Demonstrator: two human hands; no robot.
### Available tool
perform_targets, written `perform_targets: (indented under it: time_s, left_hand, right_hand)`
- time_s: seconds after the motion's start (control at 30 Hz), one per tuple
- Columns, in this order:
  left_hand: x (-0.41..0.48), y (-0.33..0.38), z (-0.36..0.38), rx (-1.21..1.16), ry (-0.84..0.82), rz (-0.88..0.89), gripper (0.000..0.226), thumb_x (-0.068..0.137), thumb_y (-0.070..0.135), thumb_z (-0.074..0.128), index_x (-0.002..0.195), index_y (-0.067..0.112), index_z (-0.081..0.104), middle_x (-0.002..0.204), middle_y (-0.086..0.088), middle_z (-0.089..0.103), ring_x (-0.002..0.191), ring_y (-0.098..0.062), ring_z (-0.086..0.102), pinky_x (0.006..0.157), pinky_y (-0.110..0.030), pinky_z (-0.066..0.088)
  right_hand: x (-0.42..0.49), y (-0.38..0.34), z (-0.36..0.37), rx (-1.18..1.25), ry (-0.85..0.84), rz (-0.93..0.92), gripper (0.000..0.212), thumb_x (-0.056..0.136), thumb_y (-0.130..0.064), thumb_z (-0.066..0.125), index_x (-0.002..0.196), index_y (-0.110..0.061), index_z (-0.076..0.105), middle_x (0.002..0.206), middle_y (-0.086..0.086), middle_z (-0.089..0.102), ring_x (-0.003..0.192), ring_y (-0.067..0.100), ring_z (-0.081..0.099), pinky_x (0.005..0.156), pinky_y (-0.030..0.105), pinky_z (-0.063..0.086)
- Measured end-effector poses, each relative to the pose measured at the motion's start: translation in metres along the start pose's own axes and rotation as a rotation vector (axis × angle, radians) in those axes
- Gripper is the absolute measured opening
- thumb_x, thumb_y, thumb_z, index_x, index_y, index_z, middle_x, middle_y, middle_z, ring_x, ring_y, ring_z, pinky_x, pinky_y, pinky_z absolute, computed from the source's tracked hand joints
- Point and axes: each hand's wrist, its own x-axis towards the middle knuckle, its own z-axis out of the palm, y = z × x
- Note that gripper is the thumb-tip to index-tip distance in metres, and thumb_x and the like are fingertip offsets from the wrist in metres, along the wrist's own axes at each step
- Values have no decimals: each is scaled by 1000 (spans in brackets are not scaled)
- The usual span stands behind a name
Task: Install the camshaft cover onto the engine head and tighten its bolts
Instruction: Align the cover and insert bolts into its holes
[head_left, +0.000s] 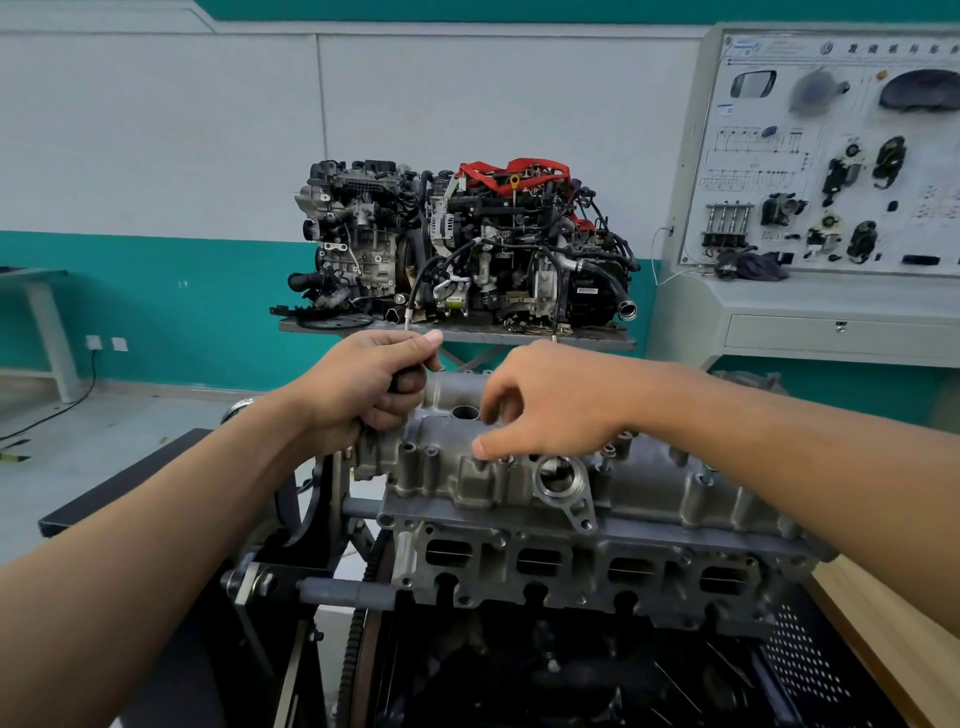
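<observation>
Cover: the camshaft cover (467, 478) is already sat on the engine head (571, 566), so it looks like bolt time.
Left hand: the left hand (363, 384) is wrapped tight round a dark tool handle (410, 383) over the cover's far-left end. The working end is hidden by the fist.
Right hand: the right hand (561, 405) is held over the cover's top middle, fingers curled down, thumb stuck out toward its near edge. Whether anything is pinched can't be told.
Bolts: a few bolts (605, 457) are seen standing proud at the cover's right rear, so probably not run down yet.
Tip: each bolt is best started by fingers, the tool kept square, then everything snugged from the cover's middle outward in small passes. Alloy threads are easily crossed.
</observation>
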Motion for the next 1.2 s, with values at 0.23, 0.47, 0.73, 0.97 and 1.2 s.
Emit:
perform_targets:
  time_s: [0.23,0.47,0.73,0.97,1.2]
  left_hand:
    - [-9,7,-28,586,401,8,38,93,45,65,79,11,67,44,10,37,34,-6,27,33,-16,23]
    - [-16,-12,-28,1131,314,-195,72,88,75,43,61,10,59,65,-6,58,61,-18,54,57,-28,38]
    - [-21,-26,-19,902,446,-166,65,95,60,49,49,21,27,31,8,27,29,-8,26,49,-31,21]
    - [-26,-27,-22,825,465,-171,68,91,61,56,44,22,26,34,9,25,28,-11,23,46,-28,18]
    - [-26,-35,-17,664,537,-133,61,89,58,62,49,23,32,42,6,30,34,-12,25,48,-27,21]
  right_hand:
    - [4,0,15,-147,53,93,22,76,-24,62,82,-7,75,81,14,74,77,31,71,67,45,62]
    - [5,-2,22,-181,85,96,25,76,-29,66,89,-8,73,90,14,71,81,29,69,66,42,61]
    - [-9,2,29,93,239,118,12,76,-32,71,82,-22,71,74,-14,60,67,4,59,62,28,53]
    - [-16,1,23,146,218,154,20,82,-33,67,88,-17,76,76,-7,71,74,7,67,73,34,60]
    - [-9,-8,19,34,138,165,16,81,-22,64,83,-15,79,85,5,76,80,23,71,74,41,61]
